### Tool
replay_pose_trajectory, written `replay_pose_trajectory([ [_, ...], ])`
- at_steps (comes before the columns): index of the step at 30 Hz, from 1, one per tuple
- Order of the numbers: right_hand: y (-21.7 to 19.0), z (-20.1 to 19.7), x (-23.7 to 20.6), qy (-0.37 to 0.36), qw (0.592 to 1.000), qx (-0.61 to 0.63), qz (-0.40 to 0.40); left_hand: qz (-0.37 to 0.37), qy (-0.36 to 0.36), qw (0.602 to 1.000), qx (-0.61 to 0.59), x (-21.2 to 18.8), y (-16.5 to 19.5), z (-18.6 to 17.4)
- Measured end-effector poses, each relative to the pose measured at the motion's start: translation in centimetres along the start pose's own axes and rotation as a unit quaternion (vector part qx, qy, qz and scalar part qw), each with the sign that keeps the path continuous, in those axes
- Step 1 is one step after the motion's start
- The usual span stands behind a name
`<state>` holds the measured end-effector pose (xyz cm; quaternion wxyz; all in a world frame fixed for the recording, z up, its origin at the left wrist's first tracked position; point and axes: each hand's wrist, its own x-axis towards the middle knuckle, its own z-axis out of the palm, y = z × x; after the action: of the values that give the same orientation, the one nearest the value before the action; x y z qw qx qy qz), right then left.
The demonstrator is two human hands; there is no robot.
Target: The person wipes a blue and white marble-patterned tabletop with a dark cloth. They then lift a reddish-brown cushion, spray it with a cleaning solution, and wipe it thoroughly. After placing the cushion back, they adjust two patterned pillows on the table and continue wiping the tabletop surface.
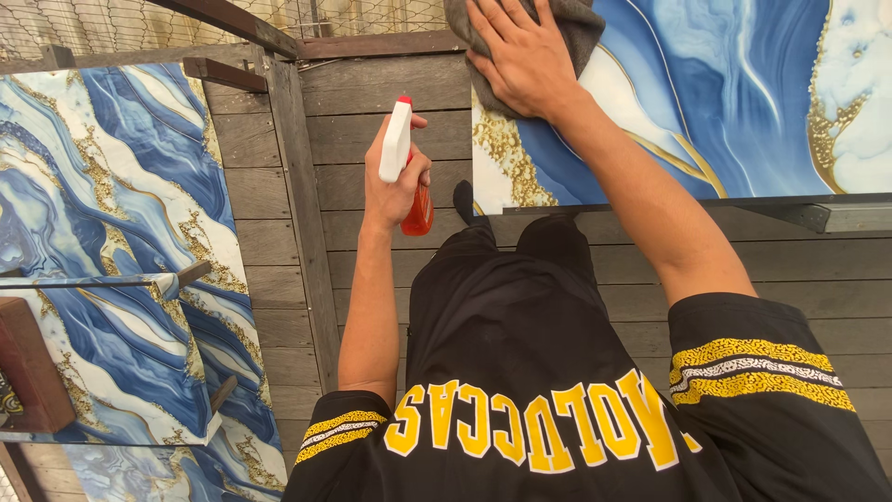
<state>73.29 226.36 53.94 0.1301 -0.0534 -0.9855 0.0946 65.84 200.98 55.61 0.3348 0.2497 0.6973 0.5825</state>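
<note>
Wiping blue marbled panel (725, 102), far right.
R hand (522, 58) flat, open on grey cloth (581, 28); L hand (395, 181) gripping orange spray bottle (418, 212), white head.

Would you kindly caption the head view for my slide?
Right hand presses a grey cloth on a blue marbled panel; left hand holds a spray bottle.

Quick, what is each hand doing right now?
Left hand: closed around a spray bottle.
Right hand: open, flat on a grey cloth against the blue panel.
</note>
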Motion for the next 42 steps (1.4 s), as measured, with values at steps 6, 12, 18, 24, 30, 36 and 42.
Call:
replay_pose_trajectory([
  [6,-3.4,-0.6,-7.3,-0.094,0.99,0.036,-0.094,0.004,0.031,0.999,-0.02,-1.4,0.6,1.6],
  [12,-1.6,-2.6,-14.0,-0.197,0.945,0.141,-0.219,-0.003,0.104,0.993,-0.047,-3.8,1.0,4.3],
  [18,6.3,-4.3,-16.3,-0.246,0.928,0.19,-0.203,-0.003,0.167,0.984,-0.068,-7.0,1.0,7.6],
  [24,2.4,-1.8,-11.6,-0.156,0.942,0.08,-0.287,0.011,0.235,0.969,-0.078,-11.0,1.0,9.8],
  [30,-1.9,-0.3,-12.6,-0.182,0.899,0.173,-0.36,0.018,0.248,0.968,-0.043,-13.5,0.8,10.4],
  [36,2.2,-0.7,-15.2,-0.222,0.9,0.166,-0.335,0.04,0.261,0.964,-0.04,-13.5,-1.4,9.2],
  [42,1.5,-0.7,-14.5,-0.171,0.949,0.143,-0.222,0.029,0.26,0.963,-0.064,-13.6,-2.1,9.9],
])
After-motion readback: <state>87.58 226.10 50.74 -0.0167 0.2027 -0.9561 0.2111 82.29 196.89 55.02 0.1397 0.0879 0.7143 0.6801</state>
